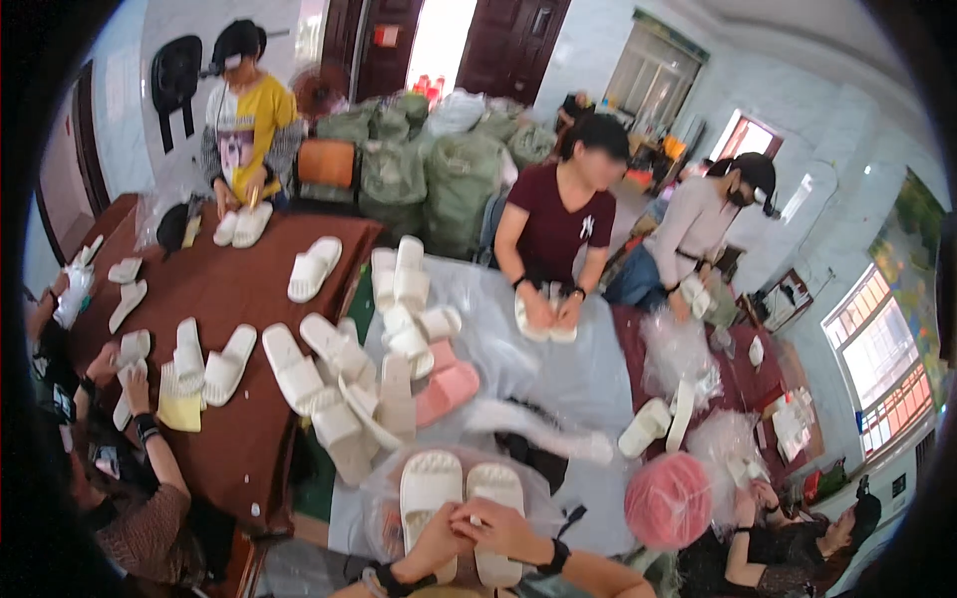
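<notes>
A pair of white slippers lies side by side in front of me, the left slipper [431, 484] and the right slipper [495, 485] with their toes pointing away. A clear plastic bag [543, 506] spreads under and around them. My left hand [441, 538] is over the left slipper, closed, its fingertips meeting those of the other hand. My right hand [505, 535] reaches across the right slipper, its fingers pinched together. Something small and pale may be between the fingertips, but I cannot make it out. The rear parts of both slippers are partly hidden by my hands.
Left of the slippers is a heap of white slippers [339, 429] with a pink slipper [447, 384]. A pink bundle in clear plastic [668, 501] sits at the right. Co-workers handle slippers around the tables; green sacks [464, 179] stand behind.
</notes>
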Demonstrator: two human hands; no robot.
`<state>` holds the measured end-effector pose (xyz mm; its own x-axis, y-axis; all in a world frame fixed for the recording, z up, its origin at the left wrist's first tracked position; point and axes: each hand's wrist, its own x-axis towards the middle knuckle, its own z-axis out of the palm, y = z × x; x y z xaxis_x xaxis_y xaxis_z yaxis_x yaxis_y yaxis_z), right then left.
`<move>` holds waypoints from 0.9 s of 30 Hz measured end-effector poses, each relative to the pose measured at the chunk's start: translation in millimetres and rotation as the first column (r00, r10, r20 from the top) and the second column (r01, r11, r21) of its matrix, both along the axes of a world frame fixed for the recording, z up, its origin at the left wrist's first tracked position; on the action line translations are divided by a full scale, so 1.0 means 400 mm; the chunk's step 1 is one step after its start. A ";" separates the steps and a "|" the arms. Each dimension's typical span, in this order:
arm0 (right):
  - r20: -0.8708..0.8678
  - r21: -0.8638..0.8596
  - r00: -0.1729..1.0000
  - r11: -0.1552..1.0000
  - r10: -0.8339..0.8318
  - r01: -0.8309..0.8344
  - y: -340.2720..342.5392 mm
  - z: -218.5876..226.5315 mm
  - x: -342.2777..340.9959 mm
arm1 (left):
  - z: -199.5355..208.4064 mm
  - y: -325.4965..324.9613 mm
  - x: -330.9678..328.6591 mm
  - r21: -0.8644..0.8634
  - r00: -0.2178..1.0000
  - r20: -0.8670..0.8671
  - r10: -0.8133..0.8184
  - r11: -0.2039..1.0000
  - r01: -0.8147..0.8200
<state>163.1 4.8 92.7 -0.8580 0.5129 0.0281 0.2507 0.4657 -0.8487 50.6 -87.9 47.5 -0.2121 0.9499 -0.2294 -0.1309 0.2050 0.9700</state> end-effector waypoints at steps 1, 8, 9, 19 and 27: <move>-0.054 0.044 0.998 0.999 0.024 -0.022 0.002 -0.001 0.003 | 0.003 0.009 -0.001 0.048 0.999 -0.028 -0.023 0.999 0.024; -0.155 -0.066 0.962 0.973 -0.227 0.219 0.006 -0.040 0.012 | 0.050 -0.033 0.013 0.239 0.993 0.095 0.066 0.967 -0.087; -0.130 -0.072 0.968 0.976 -0.214 0.206 0.007 -0.043 0.013 | 0.052 -0.045 0.008 0.162 0.987 0.150 0.062 0.983 -0.086; -0.113 0.012 0.964 0.970 -0.240 0.243 0.120 -0.103 -0.035 | -0.053 -0.135 -0.035 -0.347 0.813 0.559 0.164 0.936 0.050; 0.229 0.009 0.937 0.962 0.264 -0.274 0.185 -0.190 -0.120 | -0.145 -0.053 -0.040 -0.234 0.807 0.494 0.324 0.943 -0.235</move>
